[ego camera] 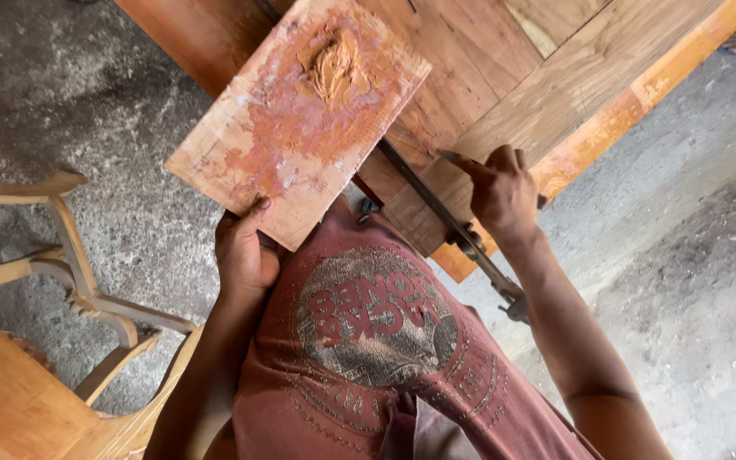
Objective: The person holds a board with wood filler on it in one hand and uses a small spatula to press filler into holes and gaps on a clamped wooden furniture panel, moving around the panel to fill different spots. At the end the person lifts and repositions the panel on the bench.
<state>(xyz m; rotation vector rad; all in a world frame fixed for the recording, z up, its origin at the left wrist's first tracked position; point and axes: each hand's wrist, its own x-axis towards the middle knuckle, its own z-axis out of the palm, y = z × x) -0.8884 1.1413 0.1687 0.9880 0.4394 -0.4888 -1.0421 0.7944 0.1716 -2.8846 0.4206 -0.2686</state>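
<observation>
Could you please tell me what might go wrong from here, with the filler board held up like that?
The left hand holds the flat, putty-smeared wooden board by one corner only, so it could tip and drop its lump of orange-brown filler. The right hand, pressing a small tool into the large brown wooden panel, works close to the long metal bar clamp and might knock it.

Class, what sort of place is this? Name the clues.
Probably a woodworking or furniture workshop: a large brown wooden panel, an unfinished pale wooden chair frame, and a small wooden board smeared with reddish-brown filler paste, on a rough concrete floor.
</observation>
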